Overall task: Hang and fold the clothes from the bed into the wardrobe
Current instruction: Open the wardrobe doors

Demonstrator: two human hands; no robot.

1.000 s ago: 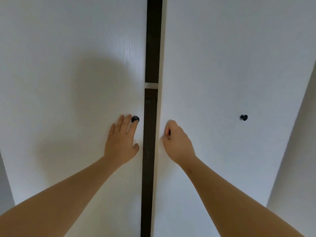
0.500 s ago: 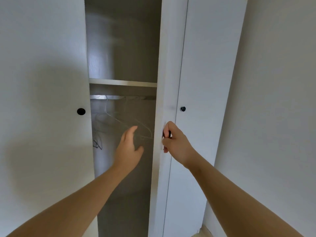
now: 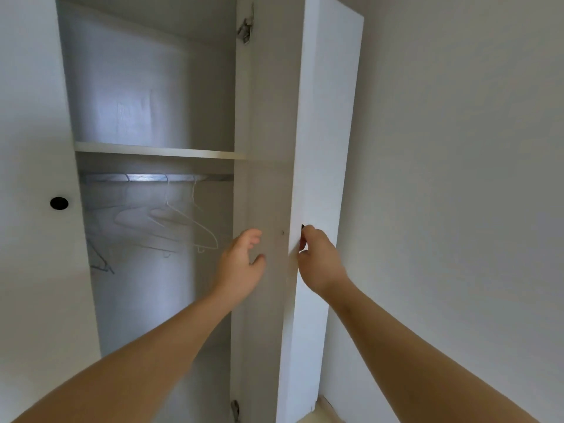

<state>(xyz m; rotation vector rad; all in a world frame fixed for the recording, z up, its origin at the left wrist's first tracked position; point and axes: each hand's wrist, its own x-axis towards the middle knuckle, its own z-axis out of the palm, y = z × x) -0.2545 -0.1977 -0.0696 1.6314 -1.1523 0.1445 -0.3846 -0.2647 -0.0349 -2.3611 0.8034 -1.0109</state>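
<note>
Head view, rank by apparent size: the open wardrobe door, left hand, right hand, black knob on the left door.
1. open wardrobe door, by far the largest.
2. left hand and right hand, which pinches the open door's knob: they look alike, so unranked.
3. left-door knob, smallest.

The tall white wardrobe door (image 3: 317, 148) has swung wider toward 3 o'clock, the right hand (image 3: 320, 264) pulling its black knob (image 3: 303, 227).
</note>
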